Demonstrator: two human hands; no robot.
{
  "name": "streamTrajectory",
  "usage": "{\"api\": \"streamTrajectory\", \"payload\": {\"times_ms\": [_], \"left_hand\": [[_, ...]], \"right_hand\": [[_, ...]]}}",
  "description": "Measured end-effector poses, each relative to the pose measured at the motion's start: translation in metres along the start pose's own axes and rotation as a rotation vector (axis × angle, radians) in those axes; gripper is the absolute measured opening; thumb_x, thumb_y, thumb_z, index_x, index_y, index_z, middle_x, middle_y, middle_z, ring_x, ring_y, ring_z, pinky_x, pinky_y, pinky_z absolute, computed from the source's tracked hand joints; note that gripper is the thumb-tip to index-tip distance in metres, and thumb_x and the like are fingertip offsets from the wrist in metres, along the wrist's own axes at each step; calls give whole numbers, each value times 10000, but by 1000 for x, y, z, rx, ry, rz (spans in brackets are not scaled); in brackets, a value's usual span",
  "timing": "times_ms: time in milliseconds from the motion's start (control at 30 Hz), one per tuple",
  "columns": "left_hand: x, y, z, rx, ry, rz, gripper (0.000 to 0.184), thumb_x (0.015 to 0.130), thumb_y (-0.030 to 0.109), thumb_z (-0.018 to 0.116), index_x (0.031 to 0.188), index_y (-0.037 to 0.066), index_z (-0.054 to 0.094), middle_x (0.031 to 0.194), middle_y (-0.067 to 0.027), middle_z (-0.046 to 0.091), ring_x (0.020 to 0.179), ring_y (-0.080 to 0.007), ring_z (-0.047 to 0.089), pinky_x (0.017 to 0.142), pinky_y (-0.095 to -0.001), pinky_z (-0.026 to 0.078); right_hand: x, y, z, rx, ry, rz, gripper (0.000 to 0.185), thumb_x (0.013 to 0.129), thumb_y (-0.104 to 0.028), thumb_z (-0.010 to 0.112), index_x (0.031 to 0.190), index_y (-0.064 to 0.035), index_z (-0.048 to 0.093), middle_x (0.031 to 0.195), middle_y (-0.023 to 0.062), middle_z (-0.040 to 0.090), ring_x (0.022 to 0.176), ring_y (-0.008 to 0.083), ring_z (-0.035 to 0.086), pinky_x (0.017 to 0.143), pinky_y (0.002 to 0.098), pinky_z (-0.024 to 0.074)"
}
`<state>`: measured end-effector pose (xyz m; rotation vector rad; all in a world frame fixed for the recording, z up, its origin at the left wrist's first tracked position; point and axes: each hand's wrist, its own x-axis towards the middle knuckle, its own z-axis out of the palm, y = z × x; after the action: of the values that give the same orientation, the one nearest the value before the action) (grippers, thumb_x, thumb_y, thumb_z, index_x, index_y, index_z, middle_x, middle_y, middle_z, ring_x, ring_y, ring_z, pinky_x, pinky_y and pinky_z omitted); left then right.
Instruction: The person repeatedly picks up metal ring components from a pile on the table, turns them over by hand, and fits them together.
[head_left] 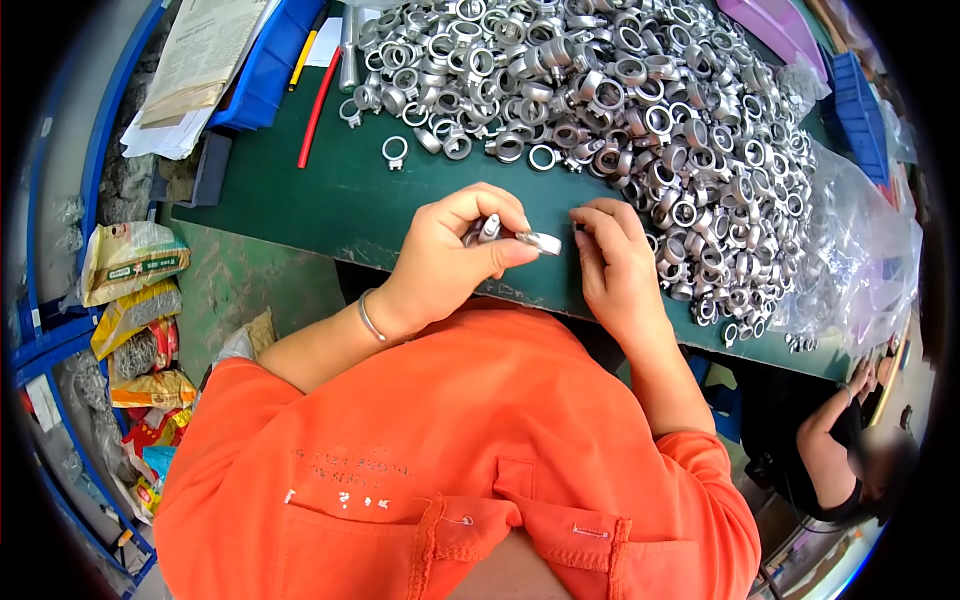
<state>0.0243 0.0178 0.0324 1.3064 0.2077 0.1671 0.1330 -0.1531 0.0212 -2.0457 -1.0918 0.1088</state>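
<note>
My left hand point(455, 240) is closed near the table's front edge. Between its thumb and fingers it pinches a metal ring point(541, 243), and a silvery pen-like piece point(489, 229) sticks up from the same grip. Just to the right is my right hand point(612, 250), its fingers curled with thumb and fingertips close together; a small dark bit shows at the fingertips, too small to name. It is apart from the held ring. Behind both hands lies a large pile of grey metal rings point(600, 90), and one loose ring point(395, 152) lies left of the pile.
On the green table point(270, 190) lie a red pen point(319, 108) and a yellow pen point(307, 50). Blue bins point(270, 70) and papers point(195, 65) stand at left. Clear plastic bags point(850, 240) lie right. Another person point(825, 450) sits at lower right.
</note>
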Motion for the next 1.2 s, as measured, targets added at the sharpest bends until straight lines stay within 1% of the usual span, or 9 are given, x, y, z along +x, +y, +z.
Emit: {"api": "streamTrajectory", "payload": {"times_ms": [167,400,500,633,800,867,1000,1133,1200], "left_hand": [[1,-6,-6,-659,-47,-319,188,845,103,624,993,55,518,945,-68,551,751,-100,528,516,-198,386],[0,-8,-6,-727,-69,-496,252,906,175,485,1116,43,532,989,-92,610,835,-154,595,599,-265,515],[1,-3,-10,-890,48,-603,300,844,171,444,1092,35,544,1004,-141,602,838,-224,625,598,-320,532],[2,-10,-14,-522,90,-400,326,792,52,441,1103,27,536,1014,-134,588,862,-215,617,574,-296,522],[4,-17,-17,-650,44,-481,201,809,48,500,1005,37,542,866,-88,576,771,-168,591,522,-258,498],[2,-14,-13,-551,27,-465,100,839,122,556,896,44,530,756,-59,562,657,-130,551,480,-235,458],[0,0,-2,-425,56,-487,120,853,126,562,894,14,553,729,-58,560,572,-107,514,451,-185,389],[-2,6,0,-339,-16,-439,128,832,99,597,911,-1,587,740,-50,566,596,-84,521,462,-177,395],[-2,10,4,-63,-25,-417,104,802,57,635,883,-6,630,762,-26,571,613,-57,500,497,-174,388]], "right_hand": [[1,-16,-6,472,-20,26,229,776,-27,649,995,3,586,892,97,567,701,154,541,578,248,440],[5,-27,3,177,87,-386,282,657,44,663,927,-36,634,822,84,571,660,210,551,543,286,448],[6,-19,-5,80,139,-284,239,673,66,633,893,-28,620,810,94,569,685,261,560,584,335,472],[8,-4,-19,-62,36,128,239,755,-55,652,972,3,570,915,154,548,762,330,572,642,361,478],[5,-2,-10,-280,-113,36,336,705,-103,719,983,7,567,912,129,536,776,295,572,667,340,482],[6,-2,-7,252,-149,240,332,715,28,693,1019,-2,565,930,72,545,808,159,588,669,245,472],[4,-9,1,785,-112,314,311,717,71,680,1006,8,585,952,66,547,854,120,582,665,211,493],[3,-16,2,910,-78,288,318,702,78,683,996,6,584,968,73,546,858,137,581,671,226,499],[3,-17,2,612,-60,16,324,694,128,631,987,3,571,998,80,537,910,158,571,710,245,503]]}}
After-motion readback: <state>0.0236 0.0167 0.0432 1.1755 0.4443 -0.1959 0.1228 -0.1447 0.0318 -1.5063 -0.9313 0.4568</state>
